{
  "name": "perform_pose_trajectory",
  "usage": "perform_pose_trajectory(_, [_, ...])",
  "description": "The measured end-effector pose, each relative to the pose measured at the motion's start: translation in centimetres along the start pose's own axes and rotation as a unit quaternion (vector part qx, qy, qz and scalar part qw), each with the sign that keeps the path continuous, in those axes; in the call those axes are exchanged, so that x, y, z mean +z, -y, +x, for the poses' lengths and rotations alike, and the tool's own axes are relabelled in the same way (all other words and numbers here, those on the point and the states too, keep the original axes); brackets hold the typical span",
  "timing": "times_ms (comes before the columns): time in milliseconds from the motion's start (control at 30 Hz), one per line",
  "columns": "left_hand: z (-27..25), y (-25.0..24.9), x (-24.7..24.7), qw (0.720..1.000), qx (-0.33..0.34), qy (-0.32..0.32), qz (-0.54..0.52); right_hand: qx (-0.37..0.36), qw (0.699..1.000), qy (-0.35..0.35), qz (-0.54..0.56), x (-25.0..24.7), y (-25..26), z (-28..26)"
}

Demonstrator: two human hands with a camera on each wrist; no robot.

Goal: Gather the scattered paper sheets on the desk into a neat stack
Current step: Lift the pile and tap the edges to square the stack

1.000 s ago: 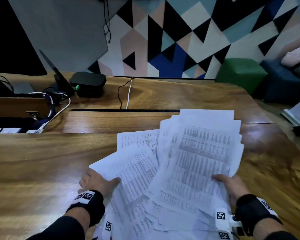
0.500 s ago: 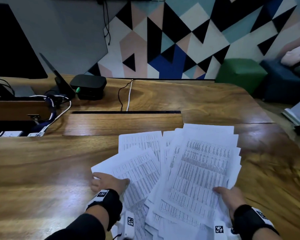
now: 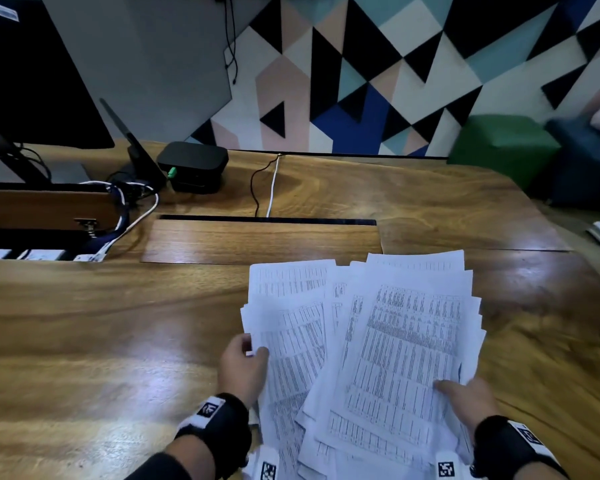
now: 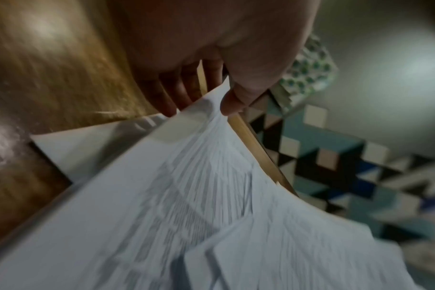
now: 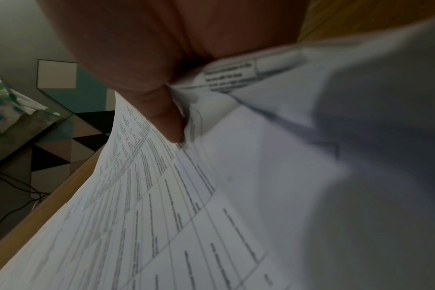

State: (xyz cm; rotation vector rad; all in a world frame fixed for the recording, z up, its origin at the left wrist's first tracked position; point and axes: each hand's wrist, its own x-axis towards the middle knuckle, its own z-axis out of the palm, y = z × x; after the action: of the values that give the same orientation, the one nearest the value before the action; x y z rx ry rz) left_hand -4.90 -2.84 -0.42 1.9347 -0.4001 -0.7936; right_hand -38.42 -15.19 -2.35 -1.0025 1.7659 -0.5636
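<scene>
A fanned pile of white printed paper sheets (image 3: 388,344) lies over the near right part of the wooden desk (image 3: 118,334). My left hand (image 3: 246,362) grips the pile's left edge, thumb on top and fingers underneath, as the left wrist view shows with the sheets (image 4: 186,196) pinched by that hand (image 4: 219,94). My right hand (image 3: 465,396) holds the pile's lower right side, thumb pressed on the top sheet. In the right wrist view the thumb (image 5: 166,117) clamps the printed sheets (image 5: 186,206). The sheets overlap at differing angles, edges not aligned.
A dark monitor (image 3: 32,74) stands at the back left above a cable tray with plugs and wires (image 3: 118,209). A black box (image 3: 193,168) and two cables (image 3: 271,188) lie at the back. A flush wooden flap (image 3: 264,240) sits just beyond the papers. Green and blue stools (image 3: 506,147) stand off right.
My left hand has slid right, pushing the left sheets in under the main pile. The whole fan has narrowed and come closer to me. My right hand keeps its hold.
</scene>
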Motion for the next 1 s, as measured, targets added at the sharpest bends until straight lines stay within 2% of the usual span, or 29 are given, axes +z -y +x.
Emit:
perform_pose_trajectory(33, [-0.6, 0.1, 0.3, 0.999, 0.024, 0.026, 0.005, 0.000, 1.000, -0.001, -0.001, 0.0, 0.0, 0.1])
perform_pose_trajectory(100, [-1.1, 0.7, 0.9, 0.997, 0.031, 0.067, 0.015, -0.002, 1.000, -0.002, -0.004, 0.0, 0.1, 0.1])
perform_pose_trajectory(200, [-0.1, 1.9, 1.0, 0.996, -0.030, 0.080, 0.039, -0.004, 1.000, 0.003, 0.001, -0.2, 0.2, -0.1])
perform_pose_trajectory(267, [0.6, 2.5, 0.5, 0.992, -0.078, 0.094, 0.023, -0.005, 1.000, 0.008, 0.011, -0.4, 0.2, -0.1])
perform_pose_trajectory(333, [0.7, 2.5, -0.2, 0.989, -0.092, 0.117, -0.017, -0.005, 0.999, 0.016, 0.029, -0.6, 0.2, -0.2])
perform_pose_trajectory(533, [-0.6, -2.3, -1.7, 0.977, -0.019, 0.177, -0.118, 0.018, 0.997, 0.019, 0.074, -1.4, -0.3, 0.0])
perform_pose_trajectory(667, [-0.8, -8.6, -4.1, 0.952, 0.056, 0.245, -0.176, 0.036, 0.994, 0.016, 0.102, -1.5, 0.2, -0.3])
perform_pose_trajectory(733, [-0.9, -11.6, -5.3, 0.932, 0.076, 0.289, -0.204, 0.021, 0.995, 0.012, 0.094, -1.5, 0.5, -0.4])
perform_pose_trajectory(866, [-2.2, -16.5, -6.1, 0.885, 0.091, 0.392, -0.233, 0.013, 0.997, 0.012, 0.073, -1.3, 0.8, -0.1])
perform_pose_trajectory(933, [-2.7, -17.8, -5.7, 0.868, 0.088, 0.412, -0.263, 0.016, 0.998, 0.014, 0.051, -1.2, 0.6, 0.2])
perform_pose_trajectory(1000, [-2.7, -18.3, -4.6, 0.851, 0.056, 0.424, -0.305, 0.020, 0.998, 0.022, 0.048, -1.1, 0.4, 0.5])
